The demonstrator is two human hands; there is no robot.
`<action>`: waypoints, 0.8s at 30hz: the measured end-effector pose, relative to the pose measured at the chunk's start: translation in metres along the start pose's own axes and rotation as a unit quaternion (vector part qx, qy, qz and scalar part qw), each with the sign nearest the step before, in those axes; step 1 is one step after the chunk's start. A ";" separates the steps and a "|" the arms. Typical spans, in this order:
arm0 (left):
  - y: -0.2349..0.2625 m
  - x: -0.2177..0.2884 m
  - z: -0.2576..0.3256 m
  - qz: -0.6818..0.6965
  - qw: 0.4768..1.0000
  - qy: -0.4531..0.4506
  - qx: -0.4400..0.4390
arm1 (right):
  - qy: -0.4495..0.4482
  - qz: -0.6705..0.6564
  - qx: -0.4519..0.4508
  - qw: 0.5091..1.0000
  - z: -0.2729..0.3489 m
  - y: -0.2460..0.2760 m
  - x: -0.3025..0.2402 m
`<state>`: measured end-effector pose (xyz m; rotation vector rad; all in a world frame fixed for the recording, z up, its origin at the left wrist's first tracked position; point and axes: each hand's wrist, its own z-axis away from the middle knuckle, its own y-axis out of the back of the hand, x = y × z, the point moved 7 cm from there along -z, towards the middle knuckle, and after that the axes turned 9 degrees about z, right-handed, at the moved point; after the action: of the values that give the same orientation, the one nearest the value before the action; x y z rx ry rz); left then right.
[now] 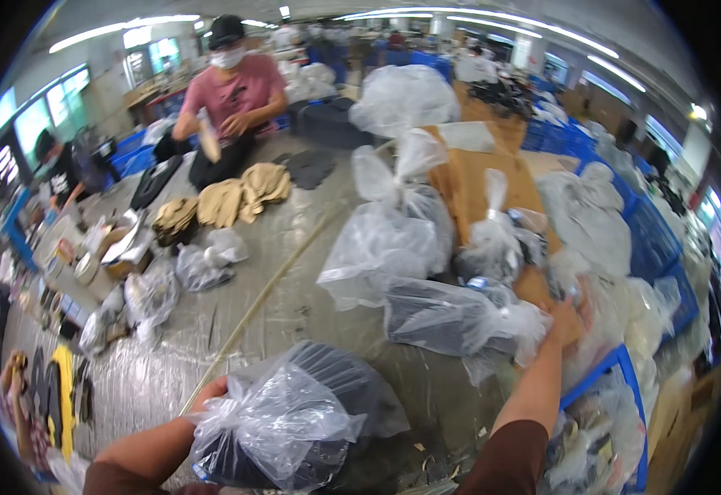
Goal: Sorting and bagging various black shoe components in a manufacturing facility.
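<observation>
Close in front of me lies a knotted clear plastic bag (pixel 282 417) with dark, flat pieces inside. My left hand (pixel 212 394) is closed on its left side, the fingertips partly hidden by the film. Farther right, my right hand (pixel 565 320) reaches out with curled fingers at the gathered end of another clear plastic bag (pixel 451 318), which lies on its side with grey contents. Its fingertips are partly lost among the film and a brown cardboard sheet (pixel 533 289). Beyond this bag stand a large tied bag (pixel 393 235) and a smaller tied bag (pixel 492 247).
A long thin stick (pixel 270 289) lies across the table (pixel 294 322). Tan fabric pieces (pixel 232 198) are stacked toward the far side, where a co-worker (pixel 232 95) handles dark material. Cans (pixel 63 276) and small bags crowd the left. Blue crates (pixel 653 235) line the right.
</observation>
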<state>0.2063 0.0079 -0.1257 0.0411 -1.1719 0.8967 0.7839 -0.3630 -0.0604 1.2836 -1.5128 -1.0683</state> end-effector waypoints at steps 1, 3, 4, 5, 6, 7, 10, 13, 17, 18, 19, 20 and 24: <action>-0.010 0.010 0.000 0.005 1.000 0.008 -0.004 | -0.023 0.035 0.040 0.998 -0.010 -0.009 0.023; -0.046 0.017 -0.017 0.020 0.999 0.030 -0.001 | -0.027 -0.047 0.090 0.994 -0.035 -0.055 0.086; -0.041 0.012 -0.004 0.025 0.999 0.037 0.006 | -0.010 -0.170 0.095 0.981 -0.045 -0.076 0.111; -0.031 0.007 0.004 0.034 0.998 0.022 0.048 | 0.027 -0.190 0.078 0.978 -0.043 -0.076 0.052; -0.026 0.001 -0.003 0.012 1.000 0.010 0.023 | 0.026 -0.238 0.095 0.966 -0.061 -0.085 0.080; -0.027 -0.001 -0.014 -0.013 1.000 0.001 -0.017 | 0.014 -0.278 0.118 0.953 -0.086 -0.085 0.115; -0.024 0.003 -0.023 -0.094 0.989 -0.058 -0.101 | -0.013 -0.377 0.210 0.902 -0.145 -0.033 0.218; -0.033 0.016 -0.014 -0.170 0.985 -0.001 -0.020 | 0.153 -0.156 0.376 0.900 -0.060 0.050 0.056; -0.035 0.138 -0.052 -0.467 0.829 -0.297 0.074 | 0.147 -0.863 0.014 0.483 0.005 0.173 0.005; -0.039 0.179 -0.060 -0.469 0.782 -0.387 0.136 | 0.241 -0.868 -0.037 0.433 0.042 0.213 -0.036; -0.045 0.208 -0.075 -0.582 0.668 -0.429 0.175 | 0.264 -0.872 -0.080 0.406 0.060 0.218 -0.055; -0.040 0.228 -0.082 -0.615 0.585 -0.469 0.246 | 0.238 -0.864 -0.102 0.432 0.082 0.225 -0.098; 0.044 0.217 -0.153 -0.737 0.580 -0.164 0.307 | 0.233 -0.842 -0.213 0.438 0.173 0.223 -0.240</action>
<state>0.3186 0.2349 -0.0346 1.5952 -0.6666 -0.3358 0.5844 -0.0889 0.0887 2.2271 1.0743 -1.6719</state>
